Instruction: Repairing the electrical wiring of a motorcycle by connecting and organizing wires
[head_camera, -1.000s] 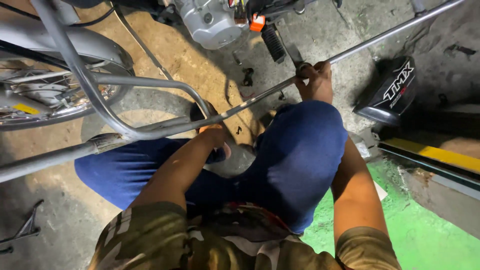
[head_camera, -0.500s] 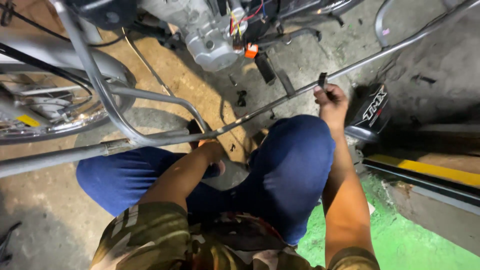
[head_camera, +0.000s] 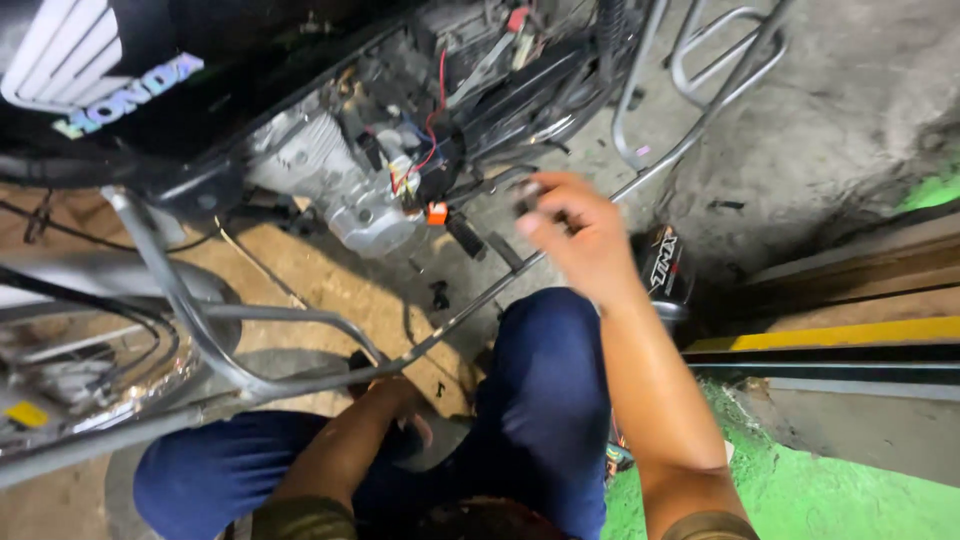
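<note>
Right hand (head_camera: 575, 232) motion-blurred, grip unclear; left hand (head_camera: 395, 405) partly hidden behind knee

silver engine (head_camera: 340, 190) under a black tank (head_camera: 150, 90); orange connector (head_camera: 436, 212); yellow-edged step (head_camera: 830, 335); green floor (head_camera: 850, 490)

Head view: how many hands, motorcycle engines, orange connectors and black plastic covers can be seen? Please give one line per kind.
Hands: 2, the right hand raised and blurred, the left hand low by the frame tube
Motorcycle engine: 1
Orange connector: 1
Black plastic cover: 1
Total: 5
</note>
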